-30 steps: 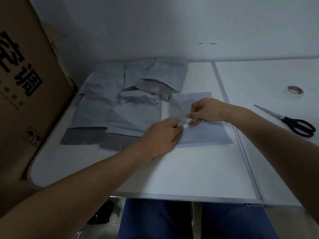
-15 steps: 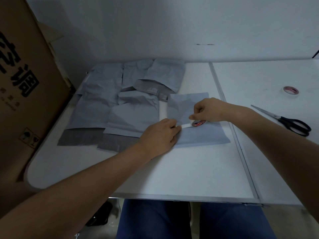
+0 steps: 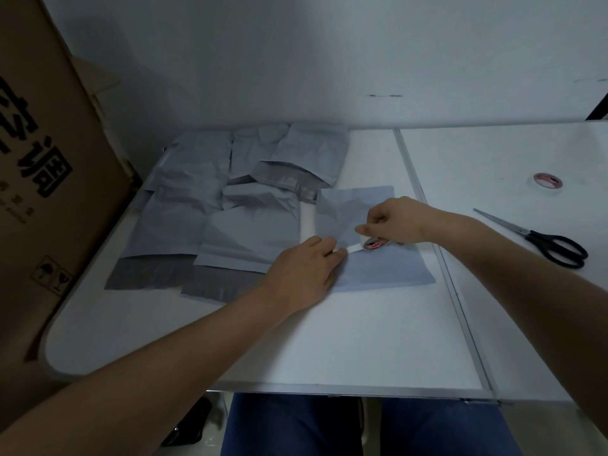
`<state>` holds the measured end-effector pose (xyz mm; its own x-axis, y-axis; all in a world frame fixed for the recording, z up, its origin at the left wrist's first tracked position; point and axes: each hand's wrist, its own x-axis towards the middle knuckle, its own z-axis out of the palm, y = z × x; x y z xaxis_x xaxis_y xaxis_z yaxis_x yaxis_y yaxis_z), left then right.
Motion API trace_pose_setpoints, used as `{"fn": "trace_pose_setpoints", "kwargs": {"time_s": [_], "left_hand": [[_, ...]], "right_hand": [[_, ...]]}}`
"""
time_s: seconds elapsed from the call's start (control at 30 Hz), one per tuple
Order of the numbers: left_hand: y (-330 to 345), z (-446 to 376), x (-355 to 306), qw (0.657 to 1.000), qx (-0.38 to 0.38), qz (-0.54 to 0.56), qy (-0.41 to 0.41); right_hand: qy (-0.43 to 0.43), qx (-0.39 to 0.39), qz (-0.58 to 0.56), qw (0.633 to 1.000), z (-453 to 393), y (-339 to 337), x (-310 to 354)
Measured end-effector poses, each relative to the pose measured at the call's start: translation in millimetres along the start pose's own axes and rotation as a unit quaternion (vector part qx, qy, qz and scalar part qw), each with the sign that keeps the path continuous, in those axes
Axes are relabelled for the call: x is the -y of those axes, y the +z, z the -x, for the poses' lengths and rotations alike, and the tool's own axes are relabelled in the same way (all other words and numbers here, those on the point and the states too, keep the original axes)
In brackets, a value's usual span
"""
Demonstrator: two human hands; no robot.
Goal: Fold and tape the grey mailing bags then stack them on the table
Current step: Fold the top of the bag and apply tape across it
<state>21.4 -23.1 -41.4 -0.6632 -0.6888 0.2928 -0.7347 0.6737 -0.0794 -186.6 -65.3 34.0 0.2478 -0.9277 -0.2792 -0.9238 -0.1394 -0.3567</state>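
Blue trousers [image 3: 362,426] are showing below the near edge of the white counter [image 3: 329,343]. The left hand [image 3: 302,274] is lying on the near-left corner of the folded grey bag [image 3: 378,264], its fingertips pinching the free end of the tape strip [image 3: 353,247]. Just beyond, the right hand [image 3: 393,220] is gripping the small tape roll [image 3: 375,243] against the bag. Left of this bag, the other grey bags [image 3: 237,205] are lying overlapped toward the wall. To the right, scissors [image 3: 539,240] and a second tape roll [image 3: 547,182] are resting well apart. A cardboard box [image 3: 42,179] is standing at far left.
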Motion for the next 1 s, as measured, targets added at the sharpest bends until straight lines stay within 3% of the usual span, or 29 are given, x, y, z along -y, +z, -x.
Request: {"fn": "trace_pose_setpoints", "kwargs": {"time_s": [0.4,1.0], "left_hand": [[-1.2,-0.6,-0.6,1.0,-0.012,0.023,0.0],[1.3,0.6,0.0,1.0,0.006,0.012,-0.003]], "right_hand": [[-0.032,-0.036,0.033,0.998,-13.2,-4.7,18.3],[-0.005,-0.009,0.05,0.999,-8.6,5.8,9.1]]}}
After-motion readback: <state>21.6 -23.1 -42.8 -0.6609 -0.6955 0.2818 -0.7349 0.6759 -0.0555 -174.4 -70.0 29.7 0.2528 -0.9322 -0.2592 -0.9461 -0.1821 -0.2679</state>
